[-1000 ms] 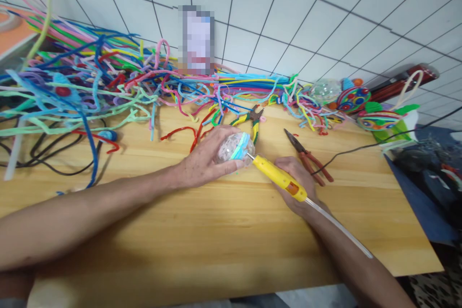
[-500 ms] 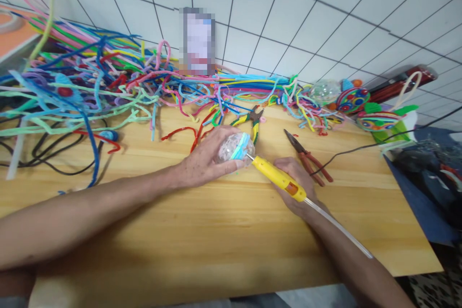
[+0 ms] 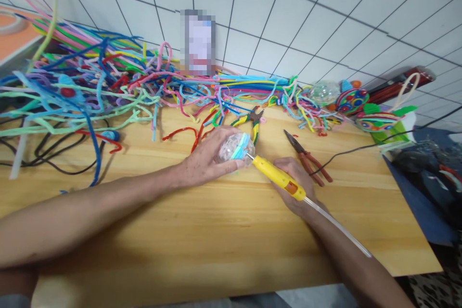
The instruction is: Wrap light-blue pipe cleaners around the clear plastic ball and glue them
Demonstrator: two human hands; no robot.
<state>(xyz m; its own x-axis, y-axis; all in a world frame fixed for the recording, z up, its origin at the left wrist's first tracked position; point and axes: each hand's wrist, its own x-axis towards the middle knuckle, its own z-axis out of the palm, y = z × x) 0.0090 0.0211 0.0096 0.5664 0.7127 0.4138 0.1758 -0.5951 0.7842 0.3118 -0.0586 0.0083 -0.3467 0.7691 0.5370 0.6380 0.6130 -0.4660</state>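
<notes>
My left hand (image 3: 205,159) is closed round a clear glittery ball (image 3: 233,148) wrapped with a light blue pipe cleaner, holding it on the wooden table (image 3: 216,231). My right hand (image 3: 296,185) grips a yellow glue gun (image 3: 277,178) with a clear glue stick (image 3: 339,228) trailing back along my forearm. The gun's metal tip touches the ball's right side, by the blue band.
A big tangle of coloured pipe cleaners (image 3: 108,82) fills the back of the table. Green-yellow pliers (image 3: 252,122) and red-handled pliers (image 3: 308,159) lie just behind my hands. Finished colourful ornaments (image 3: 364,106) sit at the back right. Black cables (image 3: 46,154) cross the left side.
</notes>
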